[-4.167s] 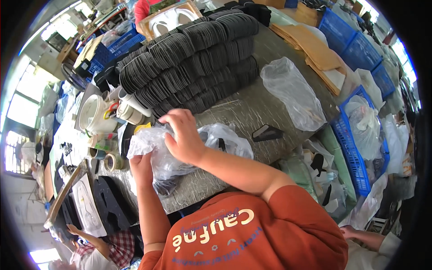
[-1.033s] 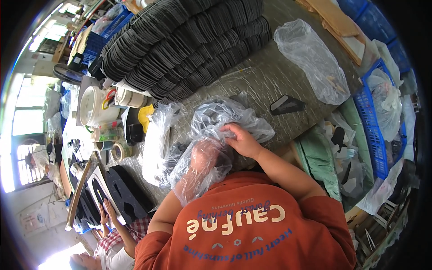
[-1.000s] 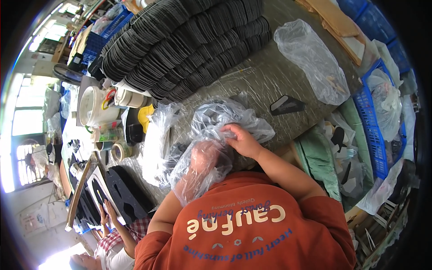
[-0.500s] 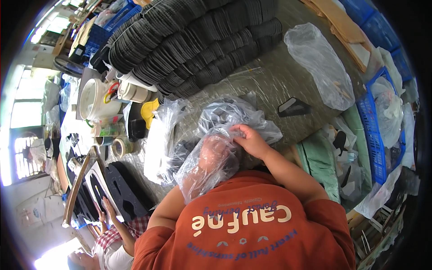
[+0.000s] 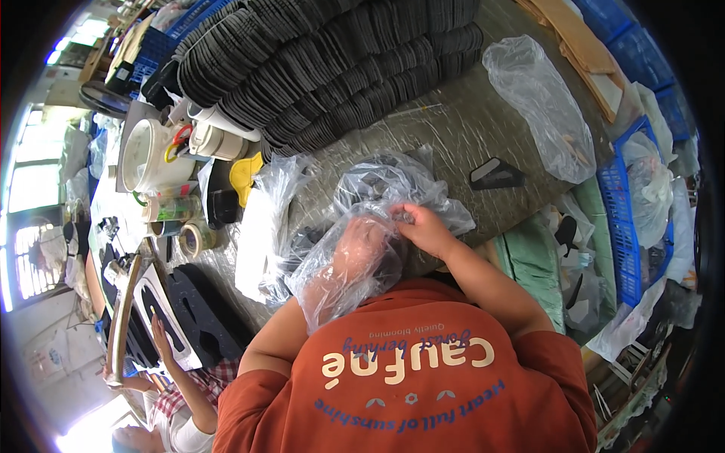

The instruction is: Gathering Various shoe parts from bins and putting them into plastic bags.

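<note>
The bag [image 5: 381,268] lies at the middle of the frame, drawn over the left hand [image 5: 362,240], whose fingers blur under the film, so I cannot tell whether they are open or closed. The right hand [image 5: 424,230], just beside it, pinches the film between thumb and fingertips. Both work at the near edge of the table [image 5: 453,132], which slants from the center toward the right; the shirt [image 5: 408,355] comes close below. Open room runs as a strip of tabletop up and right, between the stack [image 5: 332,75] at the top and the black piece [image 5: 496,175] right of center. The left side is tighter: white plastic [image 5: 260,226], a tape roll [image 5: 196,238] and a tub [image 5: 145,156] crowd there. The bag is thin, clear and wrinkled; crumpled film [image 5: 389,177] with dark contents touches it above. The stack shows ribbed rows of thin, dark sheets, 1 row over another. The black piece is flat and angular; the tabletop is creased and shiny. A flat bag [image 5: 540,109] lies upper right, long and cloudy.
</note>
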